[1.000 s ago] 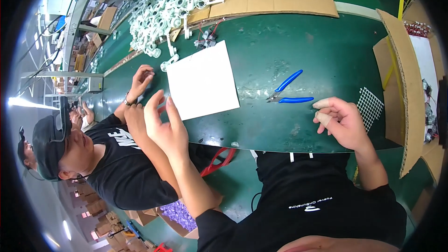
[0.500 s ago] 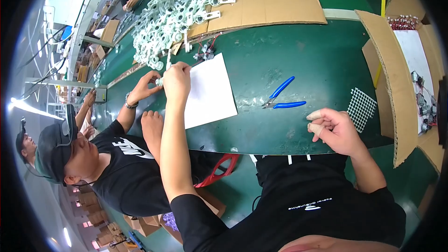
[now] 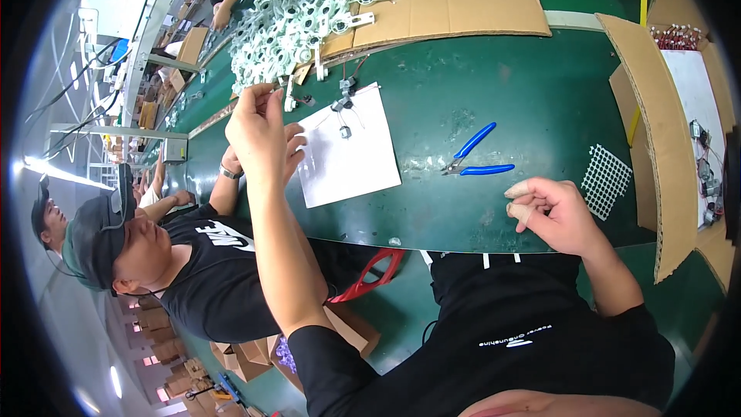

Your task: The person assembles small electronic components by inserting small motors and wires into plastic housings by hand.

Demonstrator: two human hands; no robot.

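My left hand is raised over the far left side of the table, its fingertips pinched together; what is in them, if anything, I cannot make out. Just behind it, partly hidden, are the fingers of a co-worker's hand. A white sheet lies to the right of that hand. Small grey motor-like parts with thin wires rest at its upper edge, one on the paper. My right hand hovers at the table's near edge, fingers loosely bent and apart, holding nothing. Beige coverings wrap its thumb and index finger.
Blue-handled nippers lie open mid-table. A white mesh piece sits beside the open carton at right. Pale green ring-ended plastic parts are heaped at the back, beside flat cardboard. A co-worker sits close on my left.
My left hand has moved left, away from the paper. A wired grey part now shows on the sheet. The co-worker's hands have shifted; my right hand stays nearly still.
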